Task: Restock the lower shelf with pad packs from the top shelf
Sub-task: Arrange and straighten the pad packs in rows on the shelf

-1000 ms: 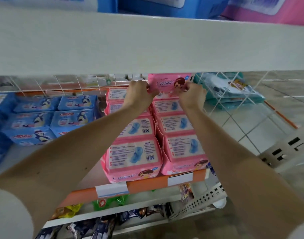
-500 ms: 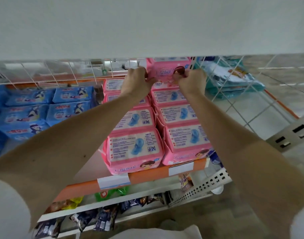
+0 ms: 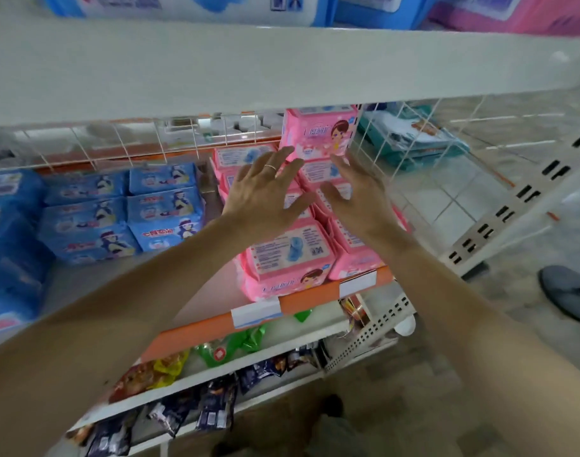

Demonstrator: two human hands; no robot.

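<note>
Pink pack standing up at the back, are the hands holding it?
No, the left hand and right hand are open with fingers spread, and none curl round the pink pack.

One pink pad pack (image 3: 319, 133): upright, cartoon girl's face on the front, turned toward the camera; upper centre-right of frame, at the rear of the right-hand pink row, top edge hidden behind the top shelf (image 3: 282, 67).
Two pink rows (image 3: 290, 255): side by side at centre frame, packs leaning back one behind another, blue pad print on white labels; on the lower shelf (image 3: 196, 331), orange strip along its front edge.
Top shelf: white board across the upper frame, carrying large blue-and-white packs (image 3: 189, 8) and a magenta pack (image 3: 512, 11).
</note>
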